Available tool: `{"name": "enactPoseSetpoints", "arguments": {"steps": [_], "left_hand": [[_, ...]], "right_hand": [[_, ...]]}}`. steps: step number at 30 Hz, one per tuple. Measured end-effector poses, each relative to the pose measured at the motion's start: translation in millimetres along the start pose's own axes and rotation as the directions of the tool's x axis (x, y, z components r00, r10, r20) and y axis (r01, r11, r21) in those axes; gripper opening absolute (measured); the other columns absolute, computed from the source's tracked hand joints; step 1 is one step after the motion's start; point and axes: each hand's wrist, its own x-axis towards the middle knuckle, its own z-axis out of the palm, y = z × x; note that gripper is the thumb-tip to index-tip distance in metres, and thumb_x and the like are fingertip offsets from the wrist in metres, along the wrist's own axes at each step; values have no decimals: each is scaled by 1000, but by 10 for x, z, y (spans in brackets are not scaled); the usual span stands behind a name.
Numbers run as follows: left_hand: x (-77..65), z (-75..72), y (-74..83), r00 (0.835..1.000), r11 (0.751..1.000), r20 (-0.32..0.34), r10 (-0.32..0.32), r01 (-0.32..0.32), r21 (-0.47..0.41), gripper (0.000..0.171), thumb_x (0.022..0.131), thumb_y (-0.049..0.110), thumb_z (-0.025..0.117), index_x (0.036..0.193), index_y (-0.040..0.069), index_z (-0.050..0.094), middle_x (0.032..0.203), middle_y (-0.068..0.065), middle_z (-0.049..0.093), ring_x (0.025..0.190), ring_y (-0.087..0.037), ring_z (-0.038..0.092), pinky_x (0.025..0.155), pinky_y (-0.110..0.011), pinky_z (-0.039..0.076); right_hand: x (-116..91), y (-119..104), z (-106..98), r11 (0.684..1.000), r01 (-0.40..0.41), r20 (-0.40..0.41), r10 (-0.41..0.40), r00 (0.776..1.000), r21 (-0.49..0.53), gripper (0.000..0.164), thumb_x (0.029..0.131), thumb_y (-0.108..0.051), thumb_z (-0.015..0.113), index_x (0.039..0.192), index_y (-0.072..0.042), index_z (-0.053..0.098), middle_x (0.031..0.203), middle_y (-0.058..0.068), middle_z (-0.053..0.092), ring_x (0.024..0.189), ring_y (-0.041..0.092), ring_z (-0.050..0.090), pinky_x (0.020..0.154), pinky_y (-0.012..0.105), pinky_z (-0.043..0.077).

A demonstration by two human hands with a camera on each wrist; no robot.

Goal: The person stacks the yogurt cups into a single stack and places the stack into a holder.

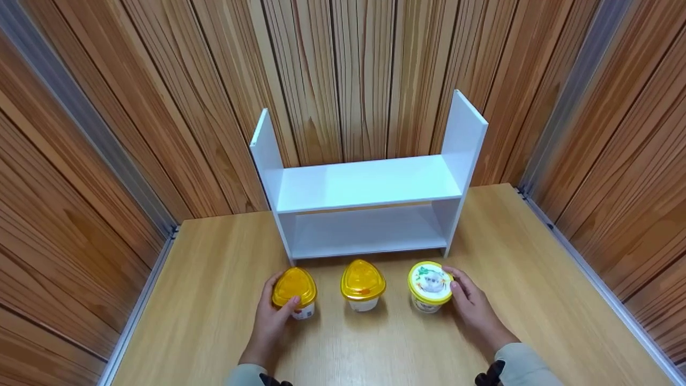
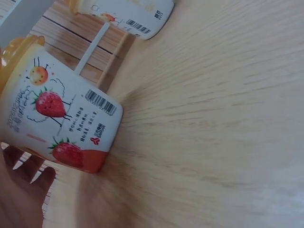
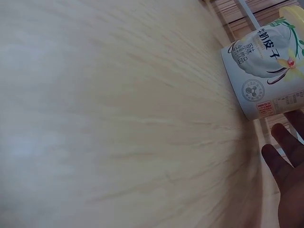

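Three small cups stand in a row on the wooden table. My left hand [image 1: 272,317] grips the left yogurt cup [image 1: 305,311], thumb across the front of its rounded-triangular yellow lid and fingers around the left side. Strawberry pictures and a barcode show on this strawberry cup [image 2: 57,109] in the left wrist view. Beside it, the middle cup [image 1: 364,304] has a matching lid and is untouched. My right hand [image 1: 477,310] touches the right edge of the round cup [image 1: 430,284], which has a white lid with a yellow rim; the lower fingers [image 3: 280,164] are spread below the cup's side.
A white two-tier shelf [image 1: 364,182] with tall side panels stands just behind the cups. Wood-plank walls [image 1: 364,80] enclose the table [image 1: 225,268] at the back and both sides, with metal strips [image 1: 589,268] along the side edges.
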Motion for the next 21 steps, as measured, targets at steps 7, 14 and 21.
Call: {"name": "enactPoseSetpoints", "arguments": {"steps": [7,14,21], "left_hand": [[14,1,-71,1000,997,19,-12,14,-76,90,86,25,82,158,24,28,161,-9,30,141,-34,36,116,-55,33],[51,-4,-122,999,988,41,9,-3,-157,93,85,25,83,159,22,26,160,-8,31,140,-32,36,119,-55,27],[47,45,-196,1000,967,20,0,5,-255,95,84,23,83,159,21,24,160,-7,30,139,-31,37,120,-53,27]], "right_hand": [[-12,20,3,1000,6,-8,-6,1000,24,55,104,-53,45,152,-27,40,163,3,31,152,27,24,120,46,24],[-26,19,57,996,11,-45,-7,999,87,53,105,-51,44,152,-26,42,163,1,31,153,25,22,121,47,22],[-27,65,173,952,3,-62,17,998,306,54,107,-47,44,154,-23,39,163,-2,29,152,19,20,123,43,19]]}}
